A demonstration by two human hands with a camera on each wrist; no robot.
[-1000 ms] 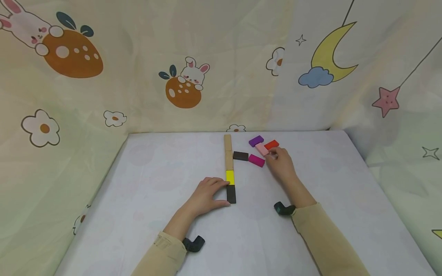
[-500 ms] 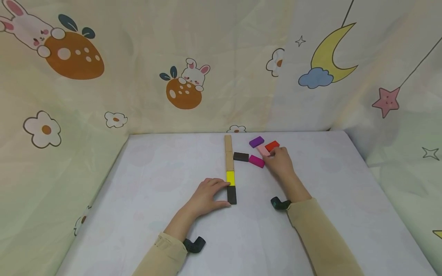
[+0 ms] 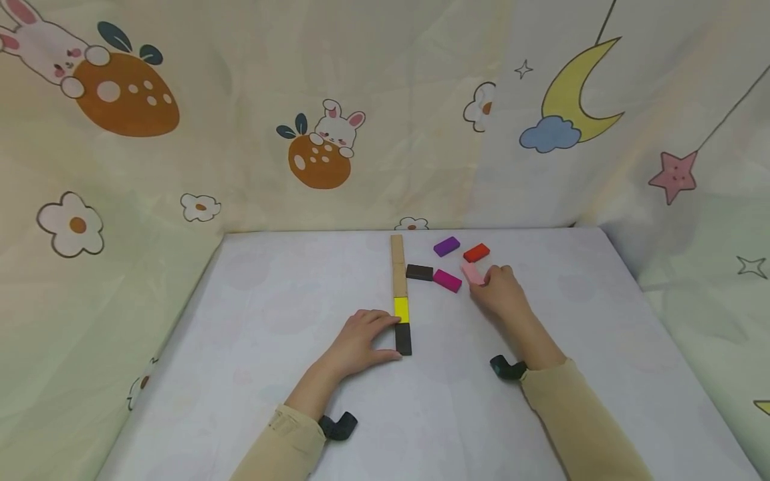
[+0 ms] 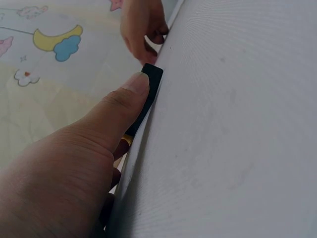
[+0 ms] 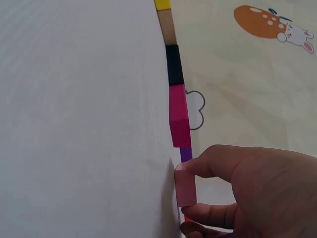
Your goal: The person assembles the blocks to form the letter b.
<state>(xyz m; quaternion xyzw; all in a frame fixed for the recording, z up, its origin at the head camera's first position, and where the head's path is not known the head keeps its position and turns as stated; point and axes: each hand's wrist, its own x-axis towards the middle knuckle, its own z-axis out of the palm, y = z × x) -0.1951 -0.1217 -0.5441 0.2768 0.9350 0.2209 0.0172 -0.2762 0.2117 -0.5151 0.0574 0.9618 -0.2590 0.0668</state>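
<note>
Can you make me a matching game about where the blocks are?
Blocks
1. wooden blocks
2. pink block
3. yellow block
4. purple block

Places
A. held in the right grip
B. loose, left of the red block
C. between wood and a black block
D. end to end, beyond the yellow block

Pairs: 1-D, 2-A, 3-C, 4-B

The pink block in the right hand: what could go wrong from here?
The right hand pinches the pink block by its ends, so it might slip. The red block and magenta block lie close by and could get bumped. The left hand touches the yellow block and the near black block, so a twitch might push them out of line.
</note>
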